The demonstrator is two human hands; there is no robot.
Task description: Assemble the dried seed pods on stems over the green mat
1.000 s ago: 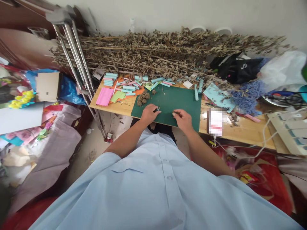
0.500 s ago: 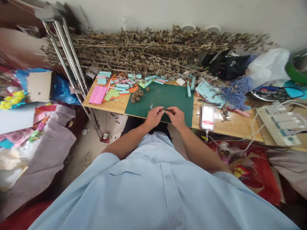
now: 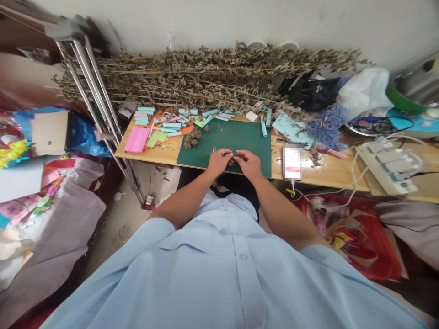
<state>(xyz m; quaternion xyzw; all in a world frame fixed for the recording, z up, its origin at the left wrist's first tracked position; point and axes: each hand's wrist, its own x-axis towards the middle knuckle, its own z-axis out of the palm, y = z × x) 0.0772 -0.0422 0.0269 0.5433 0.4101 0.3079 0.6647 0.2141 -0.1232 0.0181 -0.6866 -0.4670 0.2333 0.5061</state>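
Note:
Over the front part of a green cutting mat (image 3: 195, 155), my left hand (image 3: 220, 161) and my right hand (image 3: 249, 163) meet with their fingertips close together. Both are closed in a pinch around a small wad of brown dried leaf (image 3: 235, 155), which the fingers mostly cover. Just left of the hands, a small pale cylinder (image 3: 214, 149) stands on the mat. A cluster of crumpled dried-leaf balls (image 3: 192, 138) lies near the mat's back left.
Behind the mat lie blue and pink paper rolls (image 3: 173, 125) and long bundles of dried leafy stalks (image 3: 192, 75). A phone (image 3: 291, 162) on a cable, blue yarn (image 3: 327, 125) and a power strip (image 3: 386, 167) are to the right. Metal crutches (image 3: 94, 87) lean at the left.
My fingertips have drawn closer together, and the brown wad between them is now more covered. The whole view has shifted slightly. The leaf balls and paper rolls stay in place.

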